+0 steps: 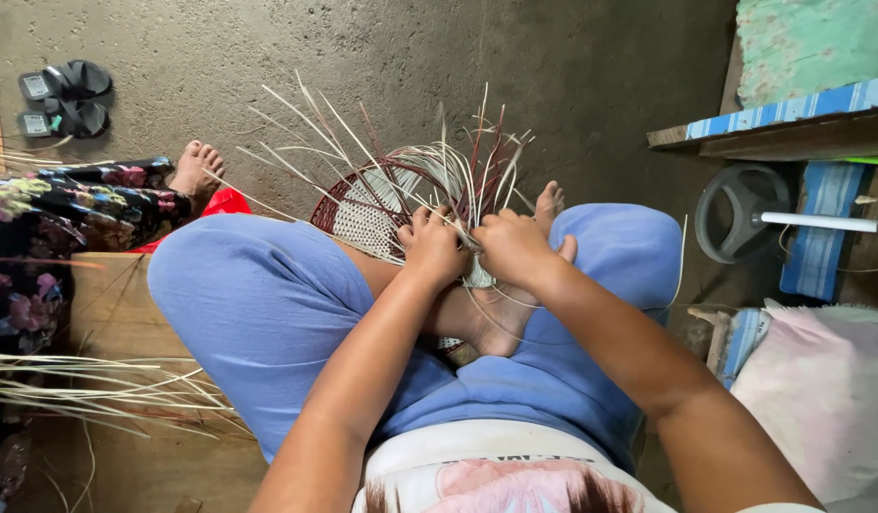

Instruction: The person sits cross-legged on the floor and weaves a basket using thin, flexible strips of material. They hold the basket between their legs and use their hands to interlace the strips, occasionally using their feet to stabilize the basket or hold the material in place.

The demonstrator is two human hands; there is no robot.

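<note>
A half-woven round basket (363,211) of cream and dark red strips rests tilted against my crossed legs in blue trousers (258,304). Loose strip ends (306,142) fan up and out from its rim. My left hand (432,249) is closed on the near rim and some pale strips. My right hand (515,245) sits right beside it, gripping the same bunch of strips at the rim. The part of the basket under my hands is hidden.
A bundle of long pale strips (87,385) lies on a wooden board at the left. Another person's floral-clad leg and bare foot (194,171) lie beside it. Black sandals (66,97) sit far left. A fan base (743,211), a wooden bench edge (791,128) and a pink cushion (829,399) stand at the right.
</note>
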